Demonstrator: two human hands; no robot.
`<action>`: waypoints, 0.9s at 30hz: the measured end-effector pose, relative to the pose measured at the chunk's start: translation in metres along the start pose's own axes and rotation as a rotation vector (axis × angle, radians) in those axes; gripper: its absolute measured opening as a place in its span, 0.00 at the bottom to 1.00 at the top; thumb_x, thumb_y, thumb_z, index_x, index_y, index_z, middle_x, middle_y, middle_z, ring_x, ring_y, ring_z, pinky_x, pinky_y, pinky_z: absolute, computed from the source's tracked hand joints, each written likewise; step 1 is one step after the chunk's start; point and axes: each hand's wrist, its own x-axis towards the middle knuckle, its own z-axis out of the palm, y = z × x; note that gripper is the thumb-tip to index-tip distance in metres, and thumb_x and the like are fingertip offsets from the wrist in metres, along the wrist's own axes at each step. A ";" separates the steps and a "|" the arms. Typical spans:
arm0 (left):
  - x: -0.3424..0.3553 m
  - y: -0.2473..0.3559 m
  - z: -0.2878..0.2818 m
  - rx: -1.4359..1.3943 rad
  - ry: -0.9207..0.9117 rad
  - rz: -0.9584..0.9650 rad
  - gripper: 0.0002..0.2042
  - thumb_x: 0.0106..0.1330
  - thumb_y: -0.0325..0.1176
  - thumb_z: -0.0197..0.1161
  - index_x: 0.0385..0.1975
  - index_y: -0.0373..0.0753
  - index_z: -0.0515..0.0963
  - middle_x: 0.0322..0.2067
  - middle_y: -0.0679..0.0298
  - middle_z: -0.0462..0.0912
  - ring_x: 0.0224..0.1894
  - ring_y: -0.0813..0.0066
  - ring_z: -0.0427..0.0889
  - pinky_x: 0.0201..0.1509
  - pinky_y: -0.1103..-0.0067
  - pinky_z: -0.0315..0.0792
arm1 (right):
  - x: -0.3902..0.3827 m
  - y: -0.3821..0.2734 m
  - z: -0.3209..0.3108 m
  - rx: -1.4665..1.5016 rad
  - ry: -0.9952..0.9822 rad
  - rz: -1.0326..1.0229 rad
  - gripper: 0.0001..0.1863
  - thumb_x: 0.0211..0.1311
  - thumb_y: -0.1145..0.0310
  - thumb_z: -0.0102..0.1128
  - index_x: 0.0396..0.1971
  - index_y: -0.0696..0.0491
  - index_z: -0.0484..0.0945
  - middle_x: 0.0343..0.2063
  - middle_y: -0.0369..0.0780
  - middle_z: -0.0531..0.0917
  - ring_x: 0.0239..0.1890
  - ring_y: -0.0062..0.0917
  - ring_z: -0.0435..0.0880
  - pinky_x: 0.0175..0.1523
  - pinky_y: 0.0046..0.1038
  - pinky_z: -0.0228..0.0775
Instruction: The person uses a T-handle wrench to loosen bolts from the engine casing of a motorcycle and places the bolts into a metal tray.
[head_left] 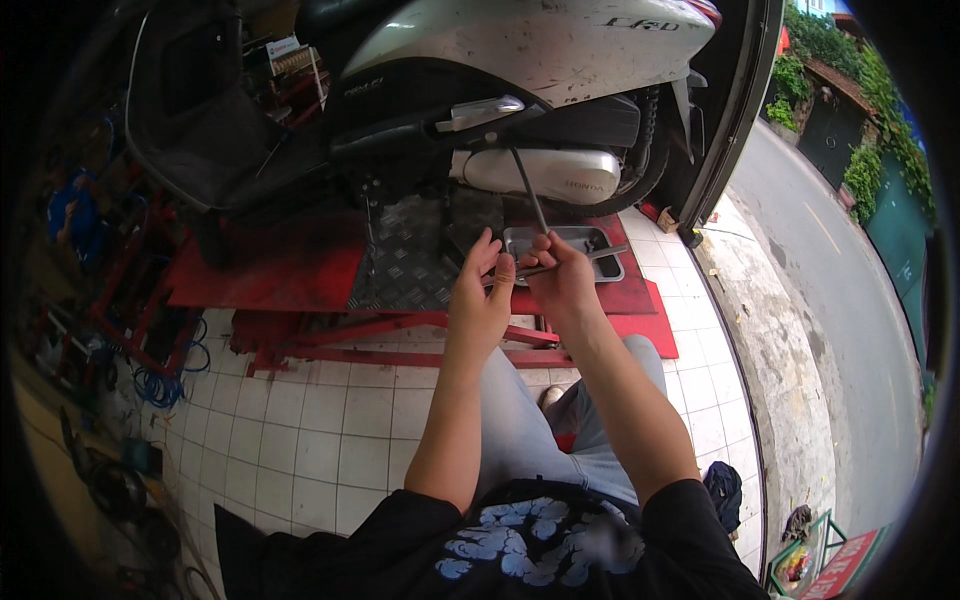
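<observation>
My right hand (pixel 562 275) is closed around a T-handle wrench (pixel 532 195), at the spot where its shaft meets the crossbar. The thin grey shaft slants up and away to the lower side of a scooter (pixel 520 60), beside a silver engine cover (pixel 545 174); whether its tip sits on a bolt is too small to tell. Close to the crossbar's left end is my left hand (pixel 482 295), open, fingers raised and apart from the thumb. Under the crossbar lies a shallow metal tray (pixel 617 272), partly hidden by my right hand.
The scooter stands on a red lift table (pixel 270 265) with a dark tread plate (pixel 405 265). A coiled blue hose (pixel 160 388) lies on the white tiled floor (pixel 370 415) at left. A road (pixel 830 240) runs past the doorway at right; dark cloth (pixel 722 492) lies near my right elbow.
</observation>
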 end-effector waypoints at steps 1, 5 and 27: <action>0.001 -0.001 0.000 -0.005 0.008 0.004 0.30 0.74 0.48 0.54 0.67 0.33 0.62 0.60 0.45 0.74 0.60 0.62 0.76 0.63 0.73 0.67 | 0.000 0.002 0.001 0.018 -0.025 -0.005 0.06 0.75 0.70 0.40 0.37 0.56 0.66 0.27 0.35 0.72 0.23 0.17 0.63 0.38 0.25 0.63; 0.000 0.002 0.000 -0.022 0.041 0.039 0.28 0.74 0.47 0.55 0.66 0.33 0.64 0.60 0.47 0.73 0.60 0.63 0.75 0.62 0.74 0.69 | -0.001 0.015 0.010 0.154 -0.006 -0.001 0.07 0.76 0.70 0.39 0.37 0.55 0.66 0.27 0.35 0.71 0.23 0.18 0.63 0.38 0.25 0.63; -0.003 -0.001 -0.001 -0.068 0.042 -0.097 0.31 0.75 0.52 0.50 0.68 0.34 0.60 0.66 0.47 0.64 0.68 0.62 0.66 0.70 0.73 0.58 | -0.034 -0.011 0.031 -2.449 0.047 -0.686 0.33 0.54 0.73 0.56 0.61 0.69 0.66 0.29 0.52 0.83 0.28 0.48 0.83 0.37 0.43 0.76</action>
